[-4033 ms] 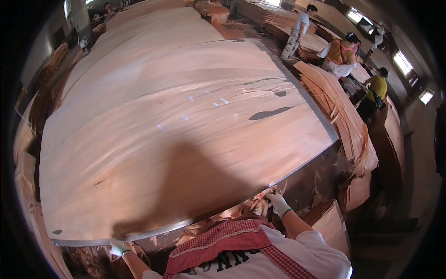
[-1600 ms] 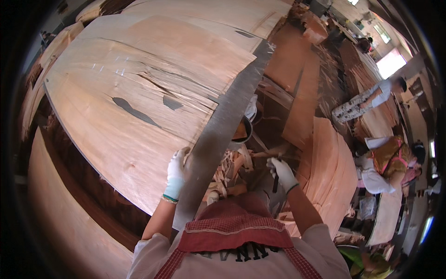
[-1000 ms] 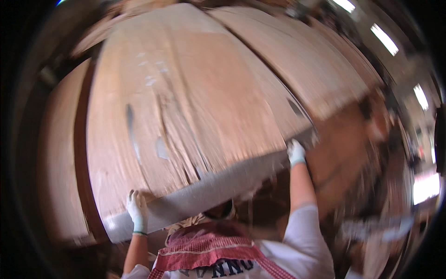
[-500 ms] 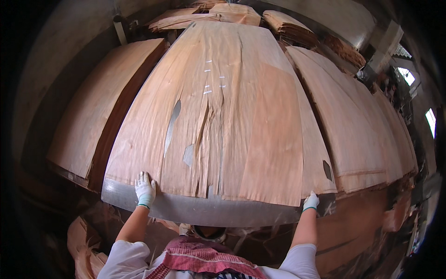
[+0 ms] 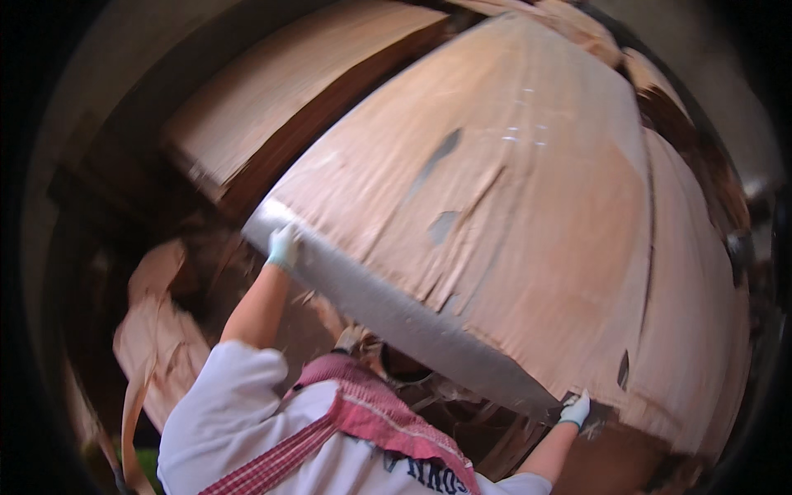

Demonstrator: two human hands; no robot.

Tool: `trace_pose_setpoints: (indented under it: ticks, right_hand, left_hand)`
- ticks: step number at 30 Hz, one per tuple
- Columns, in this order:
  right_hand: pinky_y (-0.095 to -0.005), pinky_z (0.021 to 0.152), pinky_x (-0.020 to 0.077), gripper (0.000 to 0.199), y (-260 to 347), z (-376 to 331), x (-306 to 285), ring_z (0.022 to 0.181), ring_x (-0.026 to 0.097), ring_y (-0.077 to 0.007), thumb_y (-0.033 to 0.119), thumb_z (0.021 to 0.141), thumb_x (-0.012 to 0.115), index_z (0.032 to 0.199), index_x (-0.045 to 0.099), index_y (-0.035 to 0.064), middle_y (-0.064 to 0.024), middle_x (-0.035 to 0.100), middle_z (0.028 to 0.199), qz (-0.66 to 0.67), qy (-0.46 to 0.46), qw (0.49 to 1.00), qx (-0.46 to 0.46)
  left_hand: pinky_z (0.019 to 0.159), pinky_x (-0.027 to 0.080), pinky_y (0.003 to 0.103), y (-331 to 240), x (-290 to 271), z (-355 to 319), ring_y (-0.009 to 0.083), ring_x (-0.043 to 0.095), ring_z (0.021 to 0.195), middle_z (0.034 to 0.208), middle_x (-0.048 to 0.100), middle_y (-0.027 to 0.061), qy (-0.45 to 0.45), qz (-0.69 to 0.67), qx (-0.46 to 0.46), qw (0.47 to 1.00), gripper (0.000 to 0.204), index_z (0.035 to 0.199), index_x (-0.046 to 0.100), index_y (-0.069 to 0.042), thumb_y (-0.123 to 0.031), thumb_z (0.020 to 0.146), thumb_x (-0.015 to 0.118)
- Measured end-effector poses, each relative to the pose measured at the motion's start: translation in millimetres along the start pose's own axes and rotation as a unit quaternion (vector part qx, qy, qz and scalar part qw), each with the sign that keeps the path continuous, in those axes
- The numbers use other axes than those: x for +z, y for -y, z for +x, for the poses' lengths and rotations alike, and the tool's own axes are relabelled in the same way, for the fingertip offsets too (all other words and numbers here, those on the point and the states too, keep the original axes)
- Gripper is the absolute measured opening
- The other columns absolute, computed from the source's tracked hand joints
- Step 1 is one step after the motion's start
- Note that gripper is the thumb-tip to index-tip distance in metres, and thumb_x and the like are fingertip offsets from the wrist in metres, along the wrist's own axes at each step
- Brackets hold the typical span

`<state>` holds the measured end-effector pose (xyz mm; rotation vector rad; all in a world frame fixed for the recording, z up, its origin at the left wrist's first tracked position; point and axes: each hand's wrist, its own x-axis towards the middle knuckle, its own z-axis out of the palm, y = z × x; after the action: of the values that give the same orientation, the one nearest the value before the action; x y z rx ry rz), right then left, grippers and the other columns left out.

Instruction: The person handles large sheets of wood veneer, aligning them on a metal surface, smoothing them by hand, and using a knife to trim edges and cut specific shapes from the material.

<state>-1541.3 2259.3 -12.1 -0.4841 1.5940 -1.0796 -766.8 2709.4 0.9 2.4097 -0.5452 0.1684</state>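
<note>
A broad sheet of pale tan wood veneer (image 5: 569,214), split and holed in places, lies over a grey metal surface (image 5: 396,307). Bare metal shows along its near edge and through the holes. My left hand (image 5: 284,246), in a white glove, touches the metal rim near its left corner; motion blurs its fingers. Also gloved, my right hand (image 5: 576,407) is closed at the near right edge of the veneer, with the thumb upward. What its fingers hold beneath the edge is hidden. Short white strips (image 5: 525,134) mark the middle of the veneer.
To the left stands a stack of veneer sheets (image 5: 297,82), and another stack (image 5: 689,289) adjoins the right side. Torn veneer scraps (image 5: 161,338) lie low on the left. More sheets (image 5: 577,29) are at the far end. Debris lies on the floor below the near edge.
The view has turned, so the veneer now slants up to the right. My left hand has drawn back from the veneer's edge onto the metal rim. My right hand stays at the near right edge.
</note>
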Motion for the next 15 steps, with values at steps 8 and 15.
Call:
trace_pose_setpoints:
  ticks: [8, 15]
  right_hand:
    - [-0.0229, 0.037, 0.0278, 0.026, 1, -17, 7, 0.043, 0.032, -0.0079, 0.028, 0.097, 0.054, 0.075, 0.047, 0.0153, 0.0039, 0.038, 0.054, 0.080, -0.048, 0.995, 0.018]
    - [-0.0284, 0.035, 0.0290, 0.019, 0, -4, 28, 0.038, 0.037, -0.0130, 0.019, 0.092, 0.055, 0.075, 0.049, 0.0138, 0.0002, 0.042, 0.051, -0.042, -0.034, 0.998, 0.033]
  left_hand:
    - [0.050, 0.045, 0.026, -44, 16, 45, 0.0139, 0.051, 0.057, 0.077, 0.055, 0.0026, 0.105, -0.622, -0.433, 0.644, 0.016, 0.092, 0.057, -0.010, -0.024, 0.090, 0.065]
    - [0.040, 0.033, 0.029, 8, 34, 57, 0.0133, 0.041, 0.042, 0.061, 0.051, 0.0013, 0.016, -0.435, -0.350, 0.830, 0.015, 0.079, 0.059, -0.007, -0.019, 0.086, 0.066]
